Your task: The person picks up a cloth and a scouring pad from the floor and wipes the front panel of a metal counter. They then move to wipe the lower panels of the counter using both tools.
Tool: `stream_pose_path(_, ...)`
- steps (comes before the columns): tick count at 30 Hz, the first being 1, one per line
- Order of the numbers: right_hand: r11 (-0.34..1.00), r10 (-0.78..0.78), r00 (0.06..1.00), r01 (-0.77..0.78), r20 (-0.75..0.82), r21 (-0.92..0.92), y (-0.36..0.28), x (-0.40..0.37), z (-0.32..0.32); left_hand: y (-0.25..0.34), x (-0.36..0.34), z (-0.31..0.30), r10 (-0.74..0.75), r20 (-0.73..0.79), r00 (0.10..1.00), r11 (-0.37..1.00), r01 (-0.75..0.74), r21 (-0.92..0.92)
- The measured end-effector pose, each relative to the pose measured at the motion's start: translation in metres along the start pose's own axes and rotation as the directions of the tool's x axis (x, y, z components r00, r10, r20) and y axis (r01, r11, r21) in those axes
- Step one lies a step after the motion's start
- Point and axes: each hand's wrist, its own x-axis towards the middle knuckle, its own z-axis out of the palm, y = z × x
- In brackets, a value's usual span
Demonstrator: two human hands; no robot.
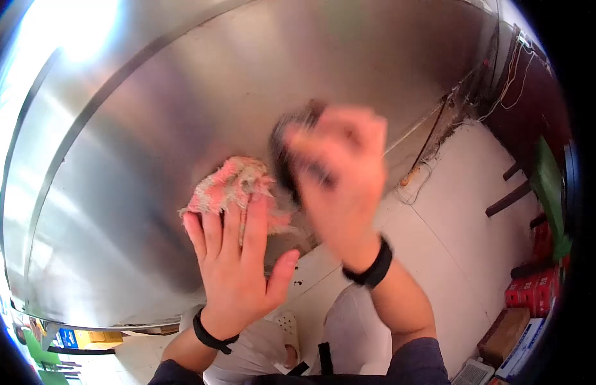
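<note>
left hand (237, 256): flat and spread wide, fingers straight and pointing up, palm and fingers pressing on the lower part of the cloth; it grips nothing.
cloth (230, 183): pink and white woven rag, crumpled, with frayed, fuzzy edges; it lies against the steel under the left fingers, and its upper part bunches out above them.
right hand (339, 186): blurred, fingers curled around the pad, just right of the cloth and partly in front of it.
pad (286, 151): dark, rounded lump at the right fingertips, touching the steel; its texture is lost in the blur.
steel (182, 96): broad brushed metal sheet, smooth and grey, with a raised seam running aslant and a bright glare at upper left.
bands: a black strap on the left wrist (211, 333) and a wider one on the right wrist (373, 267).
floor (458, 212): pale glossy tiles with thin joints.
cables (432, 144): thin wires hanging at the steel's right edge.
boxes (532, 289): red cartons stacked at far right.
</note>
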Motion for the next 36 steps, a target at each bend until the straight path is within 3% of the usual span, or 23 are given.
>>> stream_pose_path(3, 0.998, 0.04, 0.998, -0.042, -0.045, -0.053, 0.016, 0.018, -0.012, 0.007, 0.007, -0.009, 0.003, 0.049, 0.999, 0.997, -0.007, 0.078)
stream_pose_path(4, 0.997, 0.023, 1.0, -0.022, 0.005, -0.078, 0.014, 0.007, -0.016, 0.01, 0.013, -0.017, -0.002, 0.049, 0.999, 0.997, -0.002, 0.077)
stream_pose_path(6, 0.99, 0.138, 0.986, -0.138, 0.095, -0.007, 0.019, -0.027, -0.018, 0.016, 0.03, -0.033, -0.044, 0.159, 0.986, 0.993, 0.025, 0.115)
stream_pose_path(7, 0.986, 0.166, 0.984, -0.167, 0.071, 0.01, 0.022, -0.046, -0.018, 0.018, 0.04, -0.04, -0.049, 0.151, 0.987, 0.992, 0.03, 0.124)
stream_pose_path(10, 0.972, 0.235, 0.972, -0.235, -0.009, 0.029, 0.014, -0.085, -0.017, 0.021, 0.075, -0.051, -0.029, 0.054, 0.998, 0.975, 0.016, 0.22)
stream_pose_path(12, 0.957, 0.291, 0.955, -0.29, -0.054, 0.023, 0.007, -0.104, -0.017, 0.024, 0.094, -0.05, 0.078, -0.166, 0.983, 0.978, -0.044, 0.203)
stream_pose_path(13, 0.946, 0.323, 0.944, -0.321, -0.065, 0.03, 0.004, -0.111, -0.015, 0.025, 0.092, -0.046, 0.08, -0.155, 0.985, 0.978, -0.047, 0.204)
stream_pose_path(15, 0.939, 0.344, 0.936, -0.342, -0.078, 0.04, 0.008, -0.119, -0.009, 0.023, 0.088, -0.029, 0.085, -0.05, 0.995, 0.943, -0.064, 0.327)
stream_pose_path(17, 0.94, 0.339, 0.94, -0.336, -0.039, 0.065, 0.013, -0.136, -0.005, 0.028, 0.055, -0.007, 0.038, 0.149, 0.988, 0.972, -0.071, 0.223)
stream_pose_path(18, 0.937, 0.348, 0.935, -0.345, -0.064, 0.063, 0.021, -0.145, -0.005, 0.025, 0.044, 0.003, 0.032, 0.152, 0.988, 0.971, -0.066, 0.228)
stream_pose_path(20, 0.92, 0.392, 0.914, -0.386, -0.103, 0.075, 0.029, -0.151, -0.004, 0.017, 0.025, 0.01, 0.049, 0.313, 0.948, 0.98, -0.107, 0.171)
stream_pose_path(22, 0.913, 0.409, 0.9, -0.404, -0.153, 0.062, 0.029, -0.156, -0.004, 0.016, 0.048, -0.017, 0.116, 0.199, 0.973, 0.965, -0.158, 0.21)
stream_pose_path(24, 0.916, 0.4, 0.907, -0.395, -0.132, 0.062, 0.028, -0.156, -0.006, 0.02, 0.092, -0.045, 0.107, -0.018, 0.994, 0.931, -0.094, 0.351)
stream_pose_path(25, 0.924, 0.381, 0.917, -0.378, -0.114, 0.053, 0.028, -0.157, -0.007, 0.02, 0.102, -0.046, 0.098, 0.004, 0.995, 0.933, -0.093, 0.347)
stream_pose_path(27, 0.927, 0.374, 0.923, -0.373, -0.087, 0.032, 0.03, -0.157, -0.009, 0.025, 0.109, -0.045, 0.235, -0.177, 0.956, 0.856, -0.117, 0.503)
stream_pose_path(29, 0.906, 0.424, 0.896, -0.417, -0.136, 0.074, 0.03, -0.161, -0.005, 0.02, 0.074, -0.017, 0.139, 0.06, 0.989, 0.929, -0.151, 0.339)
stream_pose_path(31, 0.901, 0.431, 0.896, -0.418, -0.113, 0.12, 0.036, -0.168, -0.006, 0.018, 0.018, 0.029, 0.141, 0.214, 0.967, 0.979, -0.168, 0.113)
stream_pose_path(32, 0.905, 0.426, 0.895, -0.417, -0.132, 0.085, 0.037, -0.166, -0.006, 0.008, -0.01, 0.048, 0.118, 0.255, 0.96, 0.98, -0.155, 0.128)
stream_pose_path(34, 0.907, 0.42, 0.896, -0.413, -0.141, 0.075, 0.044, -0.164, -0.007, 0.002, -0.023, 0.055, 0.074, 0.293, 0.953, 0.978, -0.128, 0.167)
stream_pose_path(36, 0.917, 0.394, 0.908, -0.399, -0.143, -0.011, 0.047, -0.17, -0.01, 0.006, -0.013, 0.047, 0.145, 0.161, 0.976, 0.977, -0.167, 0.135)
